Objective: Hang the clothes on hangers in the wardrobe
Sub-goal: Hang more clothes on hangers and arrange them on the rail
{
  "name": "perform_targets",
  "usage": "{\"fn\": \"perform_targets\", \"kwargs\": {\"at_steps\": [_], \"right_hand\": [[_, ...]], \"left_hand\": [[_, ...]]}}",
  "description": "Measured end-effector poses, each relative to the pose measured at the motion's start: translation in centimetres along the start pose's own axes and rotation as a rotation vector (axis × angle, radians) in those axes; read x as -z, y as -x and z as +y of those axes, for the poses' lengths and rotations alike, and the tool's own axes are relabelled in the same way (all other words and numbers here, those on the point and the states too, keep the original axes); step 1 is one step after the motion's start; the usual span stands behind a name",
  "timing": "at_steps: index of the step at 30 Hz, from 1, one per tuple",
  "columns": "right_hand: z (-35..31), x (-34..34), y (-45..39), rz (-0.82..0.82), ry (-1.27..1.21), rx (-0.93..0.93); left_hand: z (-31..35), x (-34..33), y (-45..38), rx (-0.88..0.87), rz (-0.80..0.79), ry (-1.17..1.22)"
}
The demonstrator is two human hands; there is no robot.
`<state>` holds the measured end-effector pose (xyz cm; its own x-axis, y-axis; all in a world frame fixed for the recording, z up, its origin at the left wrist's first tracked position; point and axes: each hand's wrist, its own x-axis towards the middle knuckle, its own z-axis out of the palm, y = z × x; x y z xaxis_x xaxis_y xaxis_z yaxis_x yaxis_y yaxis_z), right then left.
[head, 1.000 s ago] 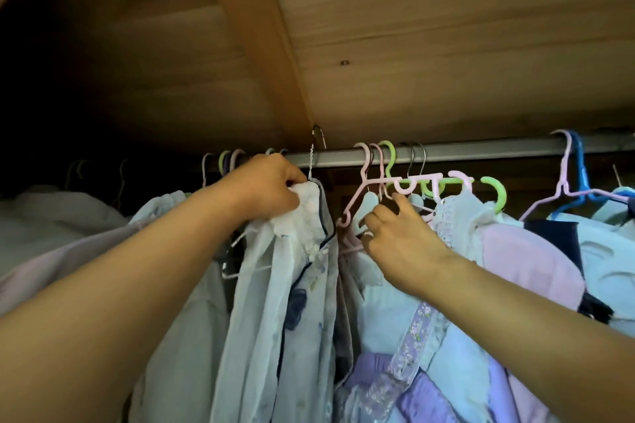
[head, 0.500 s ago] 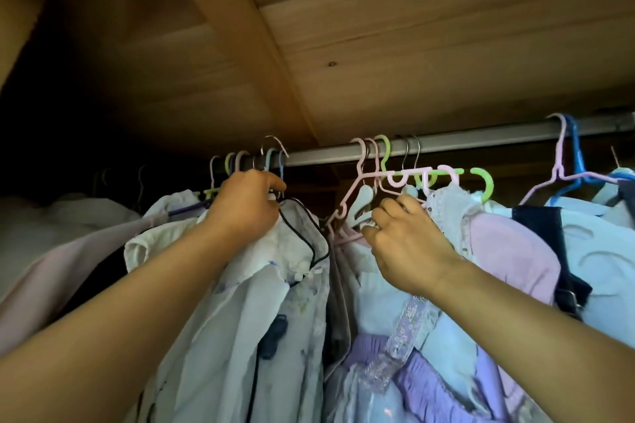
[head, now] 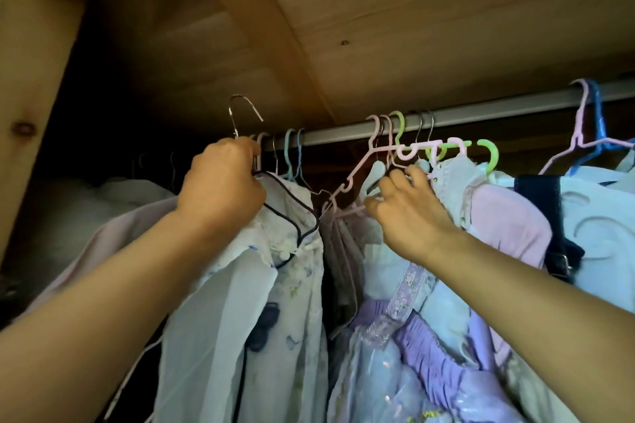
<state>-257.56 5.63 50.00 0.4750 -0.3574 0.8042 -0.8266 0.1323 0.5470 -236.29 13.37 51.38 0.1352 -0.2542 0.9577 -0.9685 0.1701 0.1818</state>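
Wardrobe interior, seen from below the rail. Left hand [head: 221, 182]: fingers curled tight around the neck of a wire hanger [head: 240, 113], whose metal hook rises above the fist, level with the rail and not hooked over it. White blouse [head: 275, 268]: sheer, dark-piped at the collar, with dark knot buttons down the front; hangs from that hanger directly under the left hand, at left of centre. Right hand [head: 409, 213]: fingers bent and pinching at the lower bar of a pink hanger [head: 374, 161], among the garment tops just right of the blouse; exactly what the fingertips grip is hidden by the hand. Rail [head: 481, 115]: grey metal, running from centre to the far right under the wooden ceiling [head: 446, 27]; its left end disappears behind the left hand. Hooks on the rail: pink, green and bare metal in a cluster above the right hand; pale blue and pink ones just right of the left hand. Green hanger [head: 489, 154]: beside the pink one, carrying a lace-edged pale top. Purple dress [head: 429, 336]: gathered fabric with a sequinned strap, below the right hand. Pink top [head: 505, 216] and dark strap [head: 539, 203]: right of the right hand. Blue hanger [head: 598, 120]: far right on the rail, paired with another pink one. Wooden side panel [head: 31, 96]: far left.
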Motion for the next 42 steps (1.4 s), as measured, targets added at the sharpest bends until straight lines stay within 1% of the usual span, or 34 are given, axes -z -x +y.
{"fn": "perform_targets", "kwargs": {"at_steps": [4, 9, 11, 12, 13, 14, 15, 17, 18, 19, 20, 21, 23, 24, 26, 28, 30, 32, 34, 36, 37, 40, 42], "right_hand": [[-0.1, 0.3, -0.1, -0.052, -0.023, -0.014], [0.2, -0.1, 0.1, -0.036, -0.016, 0.002], [0.1, -0.4, 0.4, -0.022, -0.095, 0.005], [0.0, -0.4, 0.5, 0.020, -0.148, 0.020], [-0.3, -0.3, 0.7, 0.115, -0.218, 0.035], [-0.8, -0.1, 0.9, 0.238, -0.329, 0.040], [-1.4, 0.4, 1.0, 0.343, -0.494, 0.032], [-2.5, 1.6, 1.1, 0.408, -0.798, -0.007], [-2.8, 1.9, 1.2, 0.387, -0.855, -0.045], [-2.9, 1.9, 1.2, 0.381, -0.835, -0.085], [-2.7, 1.9, 1.2, 0.389, -0.714, -0.112], [-2.3, 1.7, 1.2, 0.361, -0.572, -0.104], [-1.0, 2.1, 1.4, 0.123, -0.306, -0.033], [-0.8, 2.1, 1.4, 0.046, -0.211, 0.001], [-1.0, 2.0, 1.8, -0.056, -0.090, 0.002], [-1.0, 2.5, 1.8, -0.041, -0.030, -0.040], [-1.1, 2.3, 1.8, -0.119, 0.059, -0.057], [-0.9, 1.2, 1.8, -0.072, 0.085, -0.027], [-0.8, 1.1, 2.0, -0.063, 0.128, -0.010], [-1.1, 1.0, 2.2, -0.015, 0.053, -0.005], [-1.2, 1.0, 2.2, 0.004, 0.047, -0.040], [-1.1, 0.2, 1.5, 0.170, -0.016, -0.099], [-1.2, -0.6, 1.2, 0.222, -0.089, -0.096]], "left_hand": [[0.2, 0.1, 0.3, 0.010, -0.026, -0.015], [-0.1, 0.0, 1.0, 0.003, -0.022, -0.005], [-0.1, 0.1, 1.4, 0.002, -0.022, 0.006], [-0.1, 0.3, 1.6, 0.005, -0.023, 0.017], [0.0, 0.7, 1.6, 0.010, -0.027, 0.034], [0.2, 0.9, 1.4, 0.012, -0.039, 0.058], [0.4, 1.2, 1.1, 0.016, -0.054, 0.071], [0.8, 1.7, 0.4, 0.005, -0.092, 0.062], [1.0, 1.9, 0.0, -0.013, -0.107, 0.041], [1.3, 2.1, -0.3, -0.034, -0.116, 0.010], [1.5, 2.4, -0.6, -0.052, -0.123, -0.035], [1.6, 2.5, -1.0, -0.069, -0.128, -0.081], [1.9, 2.7, -1.7, -0.107, -0.133, -0.149], [2.0, 2.6, -2.0, -0.125, -0.134, -0.163], [2.3, 2.4, -2.2, -0.145, -0.137, -0.146], [2.6, 2.0, -2.1, -0.152, -0.136, -0.097], [2.9, 1.5, -2.0, -0.160, -0.119, -0.068], [2.8, 0.9, -2.1, -0.160, -0.089, -0.078], [2.5, 0.3, -2.6, -0.160, -0.059, -0.105], [2.4, -0.7, -3.3, -0.166, -0.051, -0.111], [2.5, -1.3, -3.6, -0.170, -0.052, -0.112], [2.6, -3.1, -4.2, -0.176, -0.059, -0.110], [2.4, -4.3, -4.6, -0.166, -0.078, -0.073]]}}
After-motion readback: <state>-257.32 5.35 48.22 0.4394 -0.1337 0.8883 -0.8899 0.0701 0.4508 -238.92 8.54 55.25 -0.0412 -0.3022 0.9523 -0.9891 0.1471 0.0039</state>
